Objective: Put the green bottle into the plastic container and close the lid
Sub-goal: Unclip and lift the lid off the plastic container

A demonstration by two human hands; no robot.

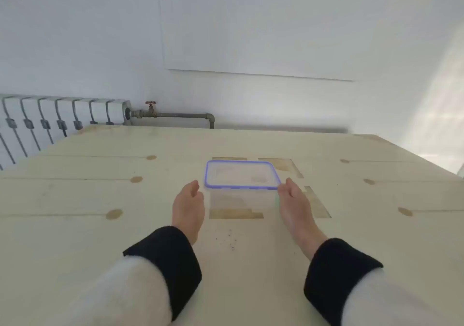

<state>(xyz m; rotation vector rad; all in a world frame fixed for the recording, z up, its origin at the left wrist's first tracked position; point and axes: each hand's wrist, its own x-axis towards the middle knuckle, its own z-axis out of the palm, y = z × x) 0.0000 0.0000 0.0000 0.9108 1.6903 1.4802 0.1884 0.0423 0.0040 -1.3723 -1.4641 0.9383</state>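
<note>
A clear plastic container (pixel 241 200) stands in the middle of the pale wooden table (pixel 100 200). Its clear lid (pixel 242 175) with a blue-purple rim lies on top of it. My left hand (pixel 188 206) hovers just left of the container with its fingers apart, a small gap between them and the wall. My right hand (pixel 295 200) is at the container's right side, fingertips at the lid's near right corner; contact is unclear. I cannot see a green bottle anywhere, and the container's inside looks see-through with no green in it.
A white radiator (pixel 57 117) with a pipe and red valve (pixel 150 104) stands behind the table's far left edge. A white wall rises beyond the table. Darker rectangular patches (pixel 319 205) mark the tabletop around the container.
</note>
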